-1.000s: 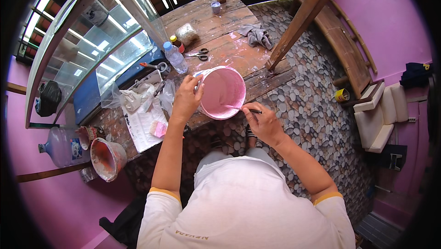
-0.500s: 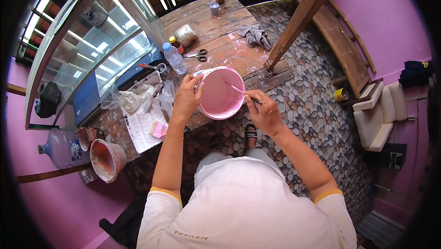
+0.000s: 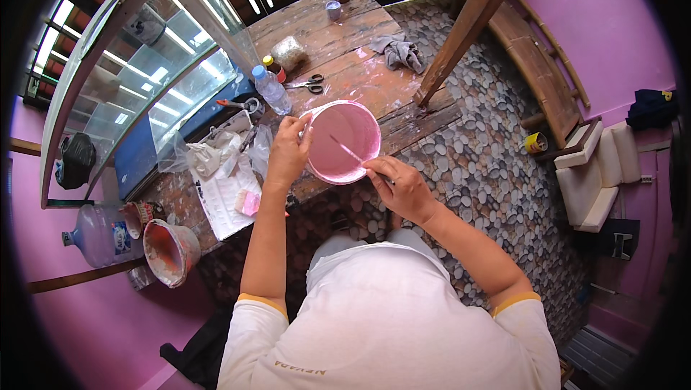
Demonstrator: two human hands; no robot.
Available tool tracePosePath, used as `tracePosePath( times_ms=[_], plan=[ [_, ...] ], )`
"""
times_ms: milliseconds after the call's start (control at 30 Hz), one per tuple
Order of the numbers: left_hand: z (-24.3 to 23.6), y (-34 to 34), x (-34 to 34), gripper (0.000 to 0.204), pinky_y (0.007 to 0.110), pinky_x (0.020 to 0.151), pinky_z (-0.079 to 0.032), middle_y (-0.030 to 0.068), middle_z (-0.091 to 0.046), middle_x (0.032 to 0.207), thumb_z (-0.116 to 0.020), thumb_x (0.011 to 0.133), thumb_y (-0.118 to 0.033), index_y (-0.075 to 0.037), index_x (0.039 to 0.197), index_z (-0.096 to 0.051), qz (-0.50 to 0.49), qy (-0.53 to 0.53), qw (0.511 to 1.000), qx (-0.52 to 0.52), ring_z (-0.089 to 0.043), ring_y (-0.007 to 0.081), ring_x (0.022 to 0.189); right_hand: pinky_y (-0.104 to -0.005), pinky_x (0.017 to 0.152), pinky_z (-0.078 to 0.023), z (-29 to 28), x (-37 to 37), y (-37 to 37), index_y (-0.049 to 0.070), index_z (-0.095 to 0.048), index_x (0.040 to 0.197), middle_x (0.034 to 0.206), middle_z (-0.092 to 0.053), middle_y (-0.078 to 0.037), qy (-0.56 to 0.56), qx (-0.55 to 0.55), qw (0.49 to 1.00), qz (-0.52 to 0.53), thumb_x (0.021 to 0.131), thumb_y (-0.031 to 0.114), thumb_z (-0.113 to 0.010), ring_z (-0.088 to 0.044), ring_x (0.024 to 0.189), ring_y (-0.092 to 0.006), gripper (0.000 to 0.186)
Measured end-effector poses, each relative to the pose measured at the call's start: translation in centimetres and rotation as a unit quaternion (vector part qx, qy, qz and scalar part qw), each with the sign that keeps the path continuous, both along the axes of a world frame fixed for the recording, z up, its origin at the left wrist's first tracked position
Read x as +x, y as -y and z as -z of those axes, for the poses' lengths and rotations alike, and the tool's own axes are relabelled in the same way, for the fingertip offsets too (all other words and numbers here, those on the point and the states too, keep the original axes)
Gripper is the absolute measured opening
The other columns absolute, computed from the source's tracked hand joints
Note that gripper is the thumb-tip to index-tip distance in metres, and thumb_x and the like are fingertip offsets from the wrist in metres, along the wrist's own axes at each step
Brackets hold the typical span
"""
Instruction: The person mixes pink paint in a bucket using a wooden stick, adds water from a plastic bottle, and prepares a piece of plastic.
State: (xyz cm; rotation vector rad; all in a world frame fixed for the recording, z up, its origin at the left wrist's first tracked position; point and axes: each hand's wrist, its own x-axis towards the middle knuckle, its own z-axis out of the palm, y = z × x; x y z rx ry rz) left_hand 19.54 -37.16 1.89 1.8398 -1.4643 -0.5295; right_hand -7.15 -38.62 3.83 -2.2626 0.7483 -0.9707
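A white bucket (image 3: pixel 369 131), smeared pink along its inner wall, stands at the table's near edge with pale pink paint (image 3: pixel 327 156) inside. My left hand (image 3: pixel 290 151) grips its left rim, fingers outside and thumb near the top. Between the fingertips of my right hand (image 3: pixel 404 190) is a thin stick (image 3: pixel 350 150) coated in pink, slanting over the near right rim into the bucket. Its far end is at the paint; how deep it goes I cannot tell.
Beyond the bucket lie scissors (image 3: pixel 308 84), a water bottle (image 3: pixel 272 91) and a grey rag (image 3: pixel 399 53). On the left are a white paint tray (image 3: pixel 216 206), a brush (image 3: pixel 248 203) and a glass cabinet (image 3: pixel 108 95). A wooden post (image 3: pixel 464 33) rises at the table's right.
My right hand has come slightly left and nearer to me along the rim. The stick has swung from the bucket's right wall toward its middle. My left hand keeps its hold.
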Motion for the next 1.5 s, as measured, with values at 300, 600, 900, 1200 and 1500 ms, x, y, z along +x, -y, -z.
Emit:
tracePosePath(
  times_ms=[300, 600, 900, 1200, 1500],
  plan=[
    [1.7, -0.9, 2.0, 0.032, 0.035, 0.074, -0.051, 0.0098, -0.061, 0.1, -0.066, 0.098, -0.015, -0.006, 0.129, -0.069, -0.026, -0.013, 0.999, -0.016, -0.057, 0.02, 0.073, -0.0403, 0.082, -0.058, 0.3, 0.3, -0.1, 0.003, -0.066, 0.109, 0.102, -0.071, -0.014, 0.002, 0.004, 1.0, 0.01, 0.097, 0.009, -0.067, -0.07, 0.094, -0.035, 0.013],
    [2.1, -1.5, 2.5, 0.032, 0.034, 0.072, -0.05, 0.0094, -0.059, 0.096, -0.066, 0.098, -0.015, -0.006, 0.129, -0.069, -0.039, -0.018, 0.999, -0.014, -0.056, 0.0192, 0.072, -0.041, 0.08, -0.058, 0.3, 0.3, -0.9, 0.003, -0.066, 0.108, 0.101, -0.071, -0.014, 0.002, 0.05, 0.997, -0.056, 0.097, 0.01, -0.067, -0.07, 0.093, -0.0345, 0.013],
    [1.5, -1.8, 2.1, 0.032, 0.029, 0.074, -0.049, 0.006, -0.056, 0.095, -0.065, 0.1, -0.015, -0.006, 0.131, -0.068, -0.04, -0.028, 0.999, 0.002, -0.057, 0.0153, 0.08, -0.0413, 0.083, -0.058, 0.0, 0.1, -0.5, 0.004, -0.066, 0.109, 0.103, -0.071, -0.015, -0.017, 0.049, 0.999, -0.018, 0.097, 0.009, -0.066, -0.07, 0.096, -0.036, 0.013],
    [2.2, -1.8, 2.1, 0.034, 0.035, 0.071, -0.051, 0.0091, -0.058, 0.098, -0.065, 0.098, -0.017, -0.008, 0.131, -0.068, -0.044, -0.015, 0.999, -0.014, -0.057, 0.0193, 0.07, -0.0397, 0.08, -0.057, -1.0, 0.5, -0.7, 0.001, -0.067, 0.107, 0.101, -0.072, -0.014, -0.035, 0.026, 0.999, -0.006, 0.098, 0.008, -0.066, -0.07, 0.092, -0.0349, 0.011],
    [1.8, -2.3, 2.4, 0.042, 0.037, 0.074, -0.052, 0.0116, -0.059, 0.098, -0.069, 0.093, -0.019, -0.013, 0.134, -0.066, -0.056, -0.019, 0.998, 0.032, -0.06, 0.022, 0.073, -0.0413, 0.081, -0.058, -0.7, 0.5, -0.4, 0.003, -0.066, 0.108, 0.101, -0.071, -0.014, -0.059, 0.041, 0.997, -0.031, 0.099, 0.011, -0.065, -0.07, 0.094, -0.0352, 0.012]
  ],
)
